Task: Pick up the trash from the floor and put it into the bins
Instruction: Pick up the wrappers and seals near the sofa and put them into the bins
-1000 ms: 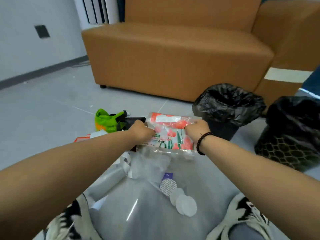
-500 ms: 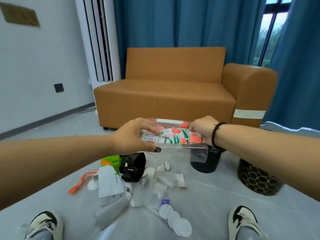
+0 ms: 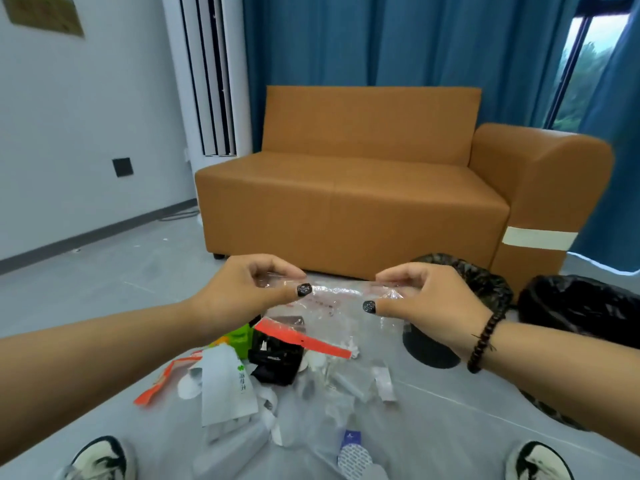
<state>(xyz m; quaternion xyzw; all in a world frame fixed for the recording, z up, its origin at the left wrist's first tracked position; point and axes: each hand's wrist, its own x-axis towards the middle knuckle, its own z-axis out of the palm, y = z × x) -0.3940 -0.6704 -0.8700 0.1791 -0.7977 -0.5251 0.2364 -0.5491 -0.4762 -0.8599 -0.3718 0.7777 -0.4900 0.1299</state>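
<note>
Clear plastic wrapper (image 3: 341, 294) pinched aloft by left hand (image 3: 242, 292) and right hand (image 3: 426, 299), unbinned; floor litter (image 3: 277, 375) remains beside two bins (image 3: 485, 282).

Both your arms reach in from the lower corners of the frame, forearms bare, meeting near the centre. Your left hand (image 3: 242, 292) curls, thumb and fingers pinching; your right hand (image 3: 426, 299) mirrors it just right of centre, thumb tucked under, pinching too. A dark beaded bracelet (image 3: 483, 341) circles your right wrist.
</note>
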